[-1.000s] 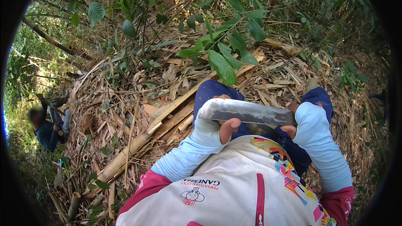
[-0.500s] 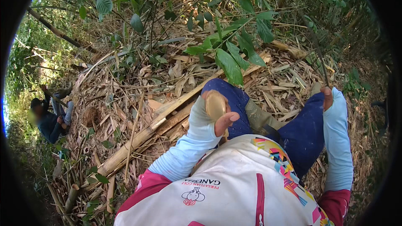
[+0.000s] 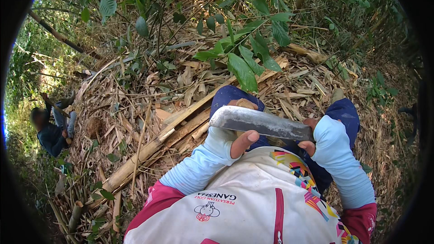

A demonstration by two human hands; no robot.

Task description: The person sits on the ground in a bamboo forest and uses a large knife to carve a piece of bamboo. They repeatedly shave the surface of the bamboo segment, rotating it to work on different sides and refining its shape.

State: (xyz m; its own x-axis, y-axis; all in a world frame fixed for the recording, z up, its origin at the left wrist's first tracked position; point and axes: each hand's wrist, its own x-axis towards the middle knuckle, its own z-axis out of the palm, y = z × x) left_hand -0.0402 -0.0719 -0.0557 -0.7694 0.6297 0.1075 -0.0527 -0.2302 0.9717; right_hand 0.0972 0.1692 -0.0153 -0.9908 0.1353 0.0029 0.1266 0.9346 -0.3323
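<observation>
My right hand [image 3: 308, 136] is closed round the hidden handle of a machete. Its broad, grey, worn blade [image 3: 264, 123] lies level across the front of my body, tip to the left. My left hand [image 3: 239, 143], thumb uppermost, grips a piece of cut wood or bamboo [image 3: 247, 104]. The blade passes over that piece and hides most of it; whether the two touch I cannot tell. Both hands are above my lap, at the blue trousers [image 3: 233, 94].
A long split bamboo pole [image 3: 149, 153] slants along the ground on the left. Dry leaf litter [image 3: 185, 79] covers the slope. A leafy green branch [image 3: 246, 65] hangs ahead. At far left another person [image 3: 52, 131] sits holding a stick-like tool. Cut stumps [image 3: 76, 214] stand lower left.
My right hand has swung inward from the far right, bringing the machete from pointing ahead to lying across the wooden piece. My left hand keeps its hold, nearly in place.
</observation>
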